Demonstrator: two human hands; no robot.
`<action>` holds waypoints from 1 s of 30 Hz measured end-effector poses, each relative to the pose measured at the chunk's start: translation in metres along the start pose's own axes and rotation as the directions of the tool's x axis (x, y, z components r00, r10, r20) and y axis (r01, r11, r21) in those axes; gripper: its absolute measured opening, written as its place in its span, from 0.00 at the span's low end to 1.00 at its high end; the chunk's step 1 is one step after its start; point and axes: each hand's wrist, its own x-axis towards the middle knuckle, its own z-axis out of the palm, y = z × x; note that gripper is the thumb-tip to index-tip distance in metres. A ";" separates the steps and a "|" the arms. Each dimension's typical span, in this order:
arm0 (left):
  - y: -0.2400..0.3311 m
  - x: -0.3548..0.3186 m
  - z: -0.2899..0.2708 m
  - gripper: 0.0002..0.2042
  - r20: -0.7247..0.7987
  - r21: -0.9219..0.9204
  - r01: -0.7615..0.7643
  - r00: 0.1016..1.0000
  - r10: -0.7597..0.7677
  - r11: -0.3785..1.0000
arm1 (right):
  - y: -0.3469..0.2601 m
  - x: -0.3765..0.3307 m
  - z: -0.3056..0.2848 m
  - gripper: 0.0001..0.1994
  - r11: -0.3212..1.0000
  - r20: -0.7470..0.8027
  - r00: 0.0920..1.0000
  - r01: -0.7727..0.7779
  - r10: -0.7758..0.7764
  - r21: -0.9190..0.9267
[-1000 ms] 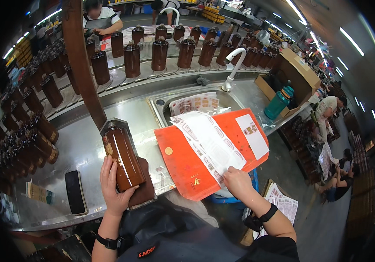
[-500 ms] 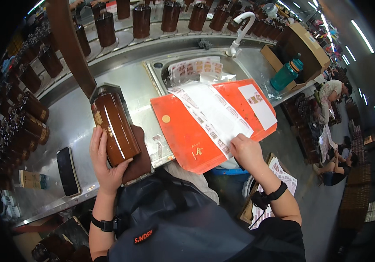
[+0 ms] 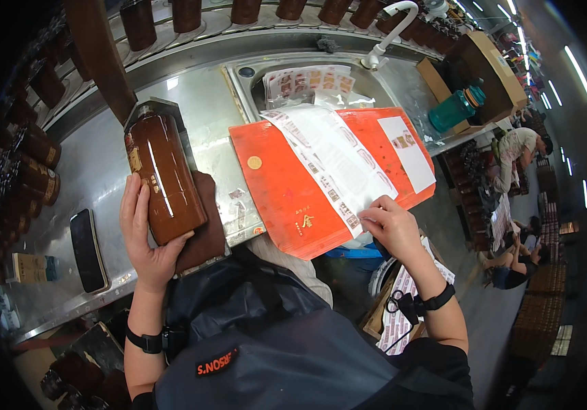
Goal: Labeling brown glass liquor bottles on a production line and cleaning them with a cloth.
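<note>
A glossy brown bottle (image 3: 163,181) lies on its side in a dark angled holder (image 3: 180,123), its neck end away from me. My left hand (image 3: 150,249) is closed around its base end, fingers along the left side and thumb at the bottom. On a red board (image 3: 266,198) lies a long white sheet of printed labels (image 3: 331,160). My right hand (image 3: 392,232) pinches at the sheet's near right corner, thumb and fingertips together. Whether a single label has come loose between them is too small to tell. A smaller label sheet (image 3: 402,160) lies farther right on the board.
A sink (image 3: 239,89) with label sheets and a white tap (image 3: 382,48) lies behind the board. Brown bottles (image 3: 140,27) line the curved conveyor. A phone (image 3: 87,249) rests at left; a teal flask (image 3: 452,113) stands by a cardboard box (image 3: 491,75). Other people work at far right.
My right fingertips have drawn together at the sheet's near corner. My left hand keeps its hold on the bottle. The whole view has shifted slightly.
</note>
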 end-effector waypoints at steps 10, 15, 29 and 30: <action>0.000 0.000 -0.002 0.41 0.015 0.038 -0.022 1.000 0.022 0.999 | 0.030 0.048 -0.085 0.06 0.984 -0.653 0.735 -0.138 0.180 0.116; 0.000 0.000 -0.001 0.41 0.012 0.027 -0.021 1.000 0.021 0.999 | 0.079 -0.005 -0.185 0.11 0.942 -0.880 0.412 -0.320 0.238 0.105; 0.002 0.000 -0.002 0.40 -0.015 0.018 0.025 1.000 -0.025 1.000 | 0.146 -0.086 -0.134 0.09 0.717 -0.587 0.678 -0.661 0.443 -0.222; 0.002 0.000 -0.002 0.40 -0.008 0.002 0.015 1.000 -0.015 1.000 | 0.155 -0.077 -0.115 0.08 0.752 -0.552 0.698 -0.635 0.457 -0.180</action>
